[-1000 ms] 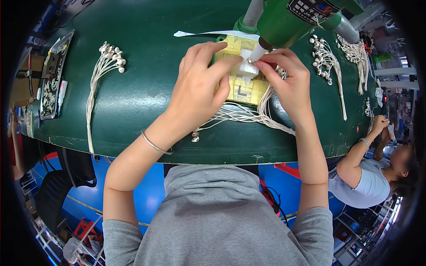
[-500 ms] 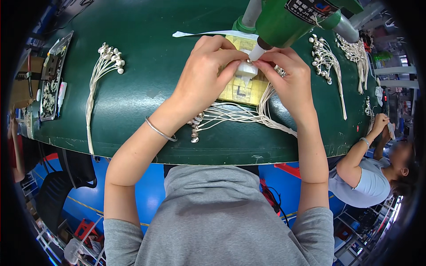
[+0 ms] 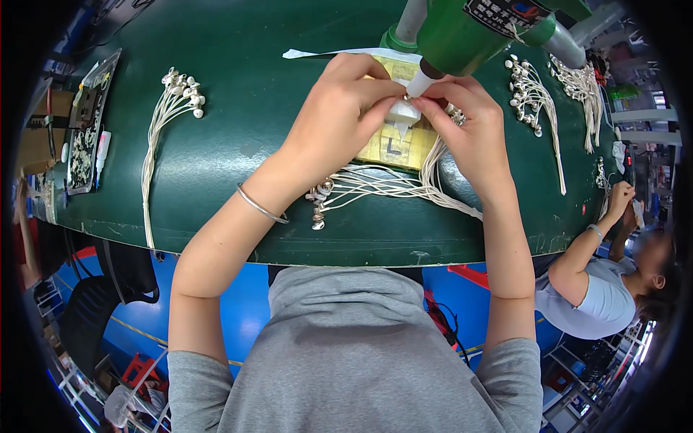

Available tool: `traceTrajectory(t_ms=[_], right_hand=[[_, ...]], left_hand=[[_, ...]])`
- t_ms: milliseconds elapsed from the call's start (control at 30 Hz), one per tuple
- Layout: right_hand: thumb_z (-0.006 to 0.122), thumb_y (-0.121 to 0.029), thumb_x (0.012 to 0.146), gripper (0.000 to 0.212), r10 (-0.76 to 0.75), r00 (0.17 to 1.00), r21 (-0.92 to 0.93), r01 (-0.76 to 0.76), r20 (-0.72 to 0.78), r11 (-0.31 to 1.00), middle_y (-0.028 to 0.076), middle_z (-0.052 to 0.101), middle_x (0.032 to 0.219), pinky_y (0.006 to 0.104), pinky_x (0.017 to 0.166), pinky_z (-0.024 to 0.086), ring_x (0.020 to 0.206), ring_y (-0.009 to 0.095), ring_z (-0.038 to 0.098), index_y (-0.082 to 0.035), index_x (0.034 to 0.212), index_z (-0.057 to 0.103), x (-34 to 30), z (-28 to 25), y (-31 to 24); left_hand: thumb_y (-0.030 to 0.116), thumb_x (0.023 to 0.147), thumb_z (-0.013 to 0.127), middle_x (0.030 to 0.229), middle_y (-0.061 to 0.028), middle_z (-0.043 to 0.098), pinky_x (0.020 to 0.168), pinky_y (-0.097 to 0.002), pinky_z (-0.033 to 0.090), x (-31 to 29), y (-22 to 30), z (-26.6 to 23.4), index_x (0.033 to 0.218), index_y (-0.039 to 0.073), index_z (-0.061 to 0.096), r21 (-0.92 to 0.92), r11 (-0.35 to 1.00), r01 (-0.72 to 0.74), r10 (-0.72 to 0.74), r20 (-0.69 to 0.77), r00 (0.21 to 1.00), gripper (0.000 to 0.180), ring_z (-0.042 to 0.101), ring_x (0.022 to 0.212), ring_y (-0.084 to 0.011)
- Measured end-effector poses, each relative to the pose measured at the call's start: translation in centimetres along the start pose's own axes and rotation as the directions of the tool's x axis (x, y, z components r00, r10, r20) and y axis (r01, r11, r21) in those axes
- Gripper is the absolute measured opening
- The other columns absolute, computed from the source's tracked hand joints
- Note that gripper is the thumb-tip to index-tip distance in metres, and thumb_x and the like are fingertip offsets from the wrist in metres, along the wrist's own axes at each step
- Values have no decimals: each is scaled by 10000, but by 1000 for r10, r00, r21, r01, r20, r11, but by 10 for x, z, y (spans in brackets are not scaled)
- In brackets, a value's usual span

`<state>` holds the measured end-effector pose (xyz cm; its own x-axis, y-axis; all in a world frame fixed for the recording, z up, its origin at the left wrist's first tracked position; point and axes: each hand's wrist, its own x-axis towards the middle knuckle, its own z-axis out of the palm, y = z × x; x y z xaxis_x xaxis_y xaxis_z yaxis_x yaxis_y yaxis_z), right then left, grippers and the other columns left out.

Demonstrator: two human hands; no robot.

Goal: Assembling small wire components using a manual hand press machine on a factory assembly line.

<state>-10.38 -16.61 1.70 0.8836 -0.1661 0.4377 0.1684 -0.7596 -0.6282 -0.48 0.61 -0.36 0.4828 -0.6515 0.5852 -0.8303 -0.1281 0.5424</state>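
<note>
Head view: left hand (image 3: 332,108), a second ago spread over one white block (image 3: 403,114), now at one small metal piece (image 3: 407,97) under one press (image 3: 455,43), thumb and forefinger nearly together, grip unclear; right hand (image 3: 471,123) pinches that piece. Large cord bundles (image 3: 153,137), four: one left, one central, two right.

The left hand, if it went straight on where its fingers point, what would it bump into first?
The left hand would probably meet the small metal piece at its fingers, then the right hand. The white rod looks close too, but depth is unclear.
</note>
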Motion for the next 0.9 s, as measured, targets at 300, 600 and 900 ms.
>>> traceTrajectory(t_ms=[300, 600, 900], right_hand=[[695, -70, 842, 166, 83, 994, 157, -93, 66, 983, 104, 656, 924, 300, 706, 512, 736, 184, 630, 33, 971, 712, 0, -3, 5], [655, -94, 867, 237, 160, 968, 291, -212, 191, 933, 104, 643, 988, 292, 800, 517, 861, 182, 643, 48, 1052, 696, -2, -12, 10], [707, -71, 850, 199, 213, 970, 343, -242, 120, 908, 93, 653, 975, 273, 786, 533, 845, 161, 661, 56, 1002, 715, -4, 2, 14]], left_hand=[[144, 745, 789, 894, -62, 643, 785, -328, 487, 15, 6, 3, 901, 12, 745, -50, 979, 195, -194, 36, 980, 210, 605, 881, -219], [125, 742, 780, 904, -74, 669, 790, -356, 491, 14, 12, 3, 894, 8, 749, -19, 979, 204, -203, 23, 979, 194, 601, 900, -239], [130, 748, 773, 916, -77, 669, 812, -366, 489, 17, 8, 4, 898, 3, 749, -24, 974, 224, -223, 45, 974, 198, 603, 930, -254]])
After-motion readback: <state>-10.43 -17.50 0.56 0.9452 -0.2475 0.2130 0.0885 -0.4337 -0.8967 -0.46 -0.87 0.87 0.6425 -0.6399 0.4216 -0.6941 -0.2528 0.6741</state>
